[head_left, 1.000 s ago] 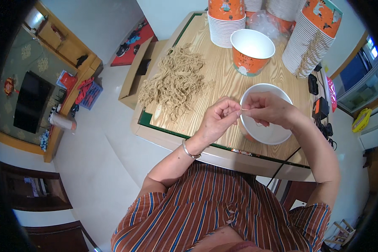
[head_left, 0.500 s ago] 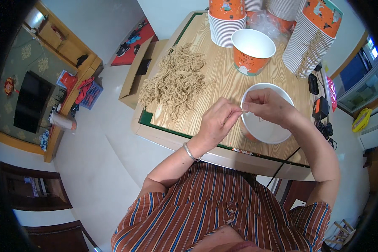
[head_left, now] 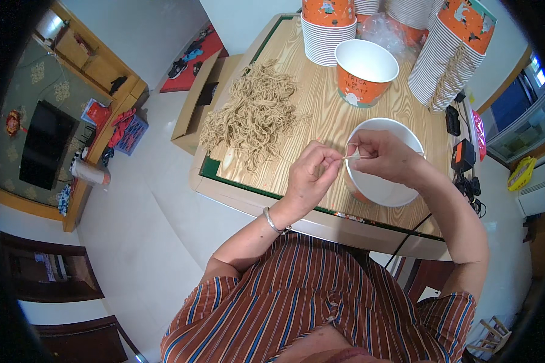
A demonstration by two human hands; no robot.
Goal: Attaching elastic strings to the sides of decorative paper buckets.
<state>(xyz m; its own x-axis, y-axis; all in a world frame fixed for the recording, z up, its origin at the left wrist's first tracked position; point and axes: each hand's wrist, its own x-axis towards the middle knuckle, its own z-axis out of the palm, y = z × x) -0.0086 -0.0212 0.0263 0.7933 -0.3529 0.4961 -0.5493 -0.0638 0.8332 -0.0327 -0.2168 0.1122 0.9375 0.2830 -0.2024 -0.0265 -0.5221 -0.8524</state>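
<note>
My left hand [head_left: 312, 174] and my right hand [head_left: 386, 157] meet at the left rim of a white-lined paper bucket [head_left: 389, 190]. Both are closed, pinching a short piece of thin, pale string [head_left: 349, 157] between the fingertips. The right hand lies over the bucket's mouth and covers part of its inside. How the string is tied or attached cannot be made out. Left of the bucket, a loose heap of tan string [head_left: 251, 118] lies on the wooden table [head_left: 321, 130]. Behind it stands an orange paper bucket [head_left: 363, 88], open side up.
Nested bucket stacks [head_left: 329, 42] rise at the table's back, and a leaning stack [head_left: 448, 69] at the right has tan strings hanging on it. Near them lies a clear plastic bag [head_left: 384, 33]. Black adapters and cables [head_left: 463, 157] line the right edge. A cardboard box [head_left: 197, 103] stands left.
My fingertips have shifted slightly, with the right fingers lifted and spread a little more. More of the pale string shows between the hands. The buckets and heap stay put.
</note>
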